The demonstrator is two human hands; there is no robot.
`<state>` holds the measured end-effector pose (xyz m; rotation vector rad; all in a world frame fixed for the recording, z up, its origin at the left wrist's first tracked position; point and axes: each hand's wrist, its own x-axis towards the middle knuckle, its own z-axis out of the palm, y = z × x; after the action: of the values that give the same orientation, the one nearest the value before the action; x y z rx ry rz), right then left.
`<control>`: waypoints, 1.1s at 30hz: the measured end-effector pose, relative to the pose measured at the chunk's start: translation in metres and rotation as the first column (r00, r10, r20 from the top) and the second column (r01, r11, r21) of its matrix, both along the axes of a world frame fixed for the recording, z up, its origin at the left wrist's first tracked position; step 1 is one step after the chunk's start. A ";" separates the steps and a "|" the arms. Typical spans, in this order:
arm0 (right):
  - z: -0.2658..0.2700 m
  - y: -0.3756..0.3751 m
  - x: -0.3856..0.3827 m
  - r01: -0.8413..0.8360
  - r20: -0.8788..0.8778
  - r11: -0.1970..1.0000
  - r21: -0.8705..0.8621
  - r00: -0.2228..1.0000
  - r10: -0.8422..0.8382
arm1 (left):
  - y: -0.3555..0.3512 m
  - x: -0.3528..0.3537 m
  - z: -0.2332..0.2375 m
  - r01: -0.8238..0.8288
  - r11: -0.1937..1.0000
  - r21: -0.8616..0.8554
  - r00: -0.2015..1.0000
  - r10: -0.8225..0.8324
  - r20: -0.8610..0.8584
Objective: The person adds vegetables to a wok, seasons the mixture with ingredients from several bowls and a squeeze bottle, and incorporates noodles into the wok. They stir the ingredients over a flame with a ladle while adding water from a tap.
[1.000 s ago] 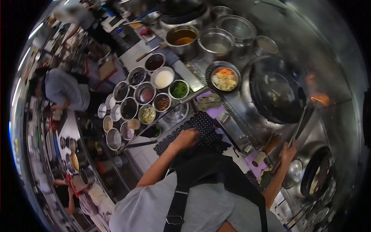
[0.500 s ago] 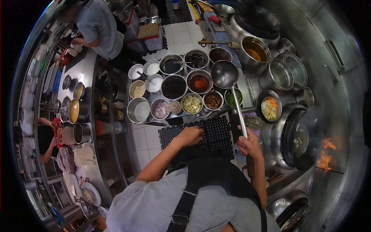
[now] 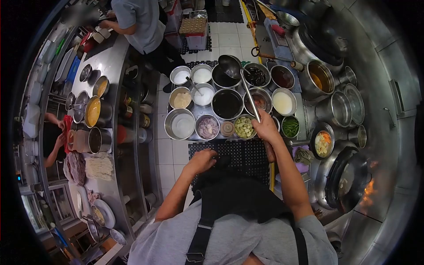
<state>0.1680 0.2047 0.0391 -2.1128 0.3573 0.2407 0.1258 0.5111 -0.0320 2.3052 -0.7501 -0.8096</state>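
Note:
My right hand (image 3: 266, 126) grips the long handle of a steel ladle (image 3: 230, 66). Its wooden handle end sticks out below my fist, and its bowl hangs over the far pots, partly covering one of dark liquid. My left hand (image 3: 202, 161) is loosely closed above the black floor mat (image 3: 251, 161), with nothing visible in it. In front of me are a pot of dark liquid (image 3: 227, 104), a pot of white powder (image 3: 203, 94), chopped onions (image 3: 207, 127), diced green vegetable (image 3: 244, 126), cut greens (image 3: 290, 126) and a pot of pale yellow contents (image 3: 284, 101).
At right, a wok (image 3: 349, 179) sits beside burner flames (image 3: 368, 192). A pan of vegetables (image 3: 323, 144) stands near it. A steel counter (image 3: 115, 170) on the left carries bowls and noodles (image 3: 98, 166). A co-worker (image 3: 143, 26) stands at the far left; another person's hands (image 3: 57, 132) show behind the counter.
My right hand has carried the ladle forward and left, from the right side of the pots to above the far ones. The camera view has shifted. My left hand stays low and closed.

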 end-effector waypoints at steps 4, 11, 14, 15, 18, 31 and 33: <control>-0.013 -0.001 0.007 -0.013 0.032 0.998 -0.066 0.999 0.015 | 0.000 0.008 0.001 -0.013 1.000 0.013 1.000 0.014 -0.028; -0.022 0.000 0.010 0.018 0.015 1.000 -0.003 1.000 -0.018 | -0.005 0.024 0.000 -0.015 0.999 -0.046 1.000 0.016 0.024; -0.019 0.002 0.010 0.028 -0.007 0.999 0.021 1.000 -0.028 | -0.008 0.028 0.001 -0.029 0.998 -0.051 0.999 0.031 0.044; -0.019 0.002 0.010 0.028 -0.005 0.999 0.021 1.000 -0.028 | -0.008 0.030 -0.001 -0.038 0.997 -0.068 0.997 0.043 0.064; -0.012 0.005 0.010 0.028 -0.016 0.998 0.052 1.000 -0.027 | -0.013 0.033 -0.014 -0.150 0.979 -0.134 0.977 0.168 0.130; 0.011 0.002 0.000 0.207 -0.229 0.651 0.730 0.972 -0.053 | -0.062 0.044 -0.043 -0.332 0.928 -0.170 0.852 0.372 0.369; 0.012 0.000 -0.001 0.212 -0.234 0.605 0.768 0.971 -0.044 | -0.067 0.045 -0.043 -0.370 0.917 -0.152 0.838 0.400 0.372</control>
<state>0.1668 0.2045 0.0513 -1.1642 0.4178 0.4308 0.1709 0.4440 -0.0750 2.4643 -0.4361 -0.1254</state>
